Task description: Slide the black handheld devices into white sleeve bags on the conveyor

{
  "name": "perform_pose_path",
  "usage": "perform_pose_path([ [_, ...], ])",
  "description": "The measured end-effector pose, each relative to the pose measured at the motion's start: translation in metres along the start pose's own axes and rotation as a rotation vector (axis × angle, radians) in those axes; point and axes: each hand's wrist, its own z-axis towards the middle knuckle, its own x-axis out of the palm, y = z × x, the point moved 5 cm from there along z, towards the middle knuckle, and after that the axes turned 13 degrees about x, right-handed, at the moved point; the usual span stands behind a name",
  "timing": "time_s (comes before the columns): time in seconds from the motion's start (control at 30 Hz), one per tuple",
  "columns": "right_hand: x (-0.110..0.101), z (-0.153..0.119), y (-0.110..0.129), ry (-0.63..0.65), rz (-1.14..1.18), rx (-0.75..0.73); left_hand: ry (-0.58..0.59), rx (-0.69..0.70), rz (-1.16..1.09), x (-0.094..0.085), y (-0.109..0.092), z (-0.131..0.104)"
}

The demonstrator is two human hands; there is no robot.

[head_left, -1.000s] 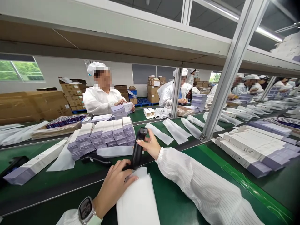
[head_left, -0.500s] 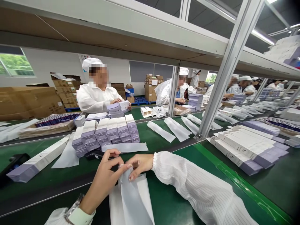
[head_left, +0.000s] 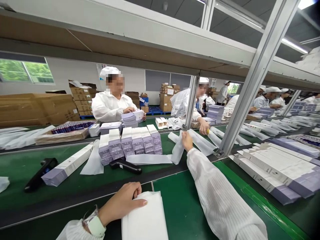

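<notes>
My left hand [head_left: 123, 203] lies at the far left corner of a stack of flat white bags [head_left: 146, 218]. Its thumb presses on the top one, and the other fingers curl in at the corner. Stretched forward over the green belt, my right hand [head_left: 187, 141] pinches the upper end of a thin translucent white bag [head_left: 177, 149]. That bag hangs down, its lower end by another bag [head_left: 150, 159] lying flat. Left of it, purple-and-white boxes [head_left: 136, 141] stand packed in rows. Farther right, several translucent bags [head_left: 200, 141] lie along the belt.
Black handheld devices [head_left: 126, 165] and a long white-purple box [head_left: 68, 164] lie on the belt at left. A metal post [head_left: 257, 78] rises on the right beside flat cartons [head_left: 272, 166]. A co-worker's hand [head_left: 203, 126] reaches in near the bags; another person [head_left: 113, 100] sits opposite.
My right hand has left the stack and moved forward with the translucent bag. My left hand has let go of that bag and lies on the stack. The co-worker's hand has reached toward the belt.
</notes>
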Motion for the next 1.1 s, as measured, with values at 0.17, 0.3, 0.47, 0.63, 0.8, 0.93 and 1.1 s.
perform_pose_path([
  [0.17, 0.047, -0.067, 0.021, 0.091, -0.424, -0.388, -0.057, -0.025, -0.083, 0.0, 0.01, 0.007],
  [0.3, 0.122, -0.169, 0.038, 0.458, -0.78, -0.799, -0.087, -0.007, -0.057, -0.001, 0.005, 0.004],
  [0.47, 0.163, -0.205, 0.018, 0.56, -0.984, -0.694, -0.105, 0.076, 0.123, -0.002, -0.011, -0.004],
  [0.63, 0.142, -0.192, 0.02, 0.615, -0.831, -0.785, -0.13, 0.116, 0.444, 0.0, -0.018, -0.01],
  [0.8, 0.096, -0.17, 0.049, 0.604, -0.124, -0.245, -0.198, 0.337, 0.769, 0.001, -0.031, -0.01],
  [0.93, 0.088, -0.175, 0.057, 0.899, 0.309, 0.267, -0.21, 0.363, 0.794, 0.001, -0.031, -0.008],
  [1.1, 0.079, -0.183, 0.056, 1.014, 0.347, 0.371, -0.2, 0.324, 0.633, -0.003, -0.028, -0.006],
])
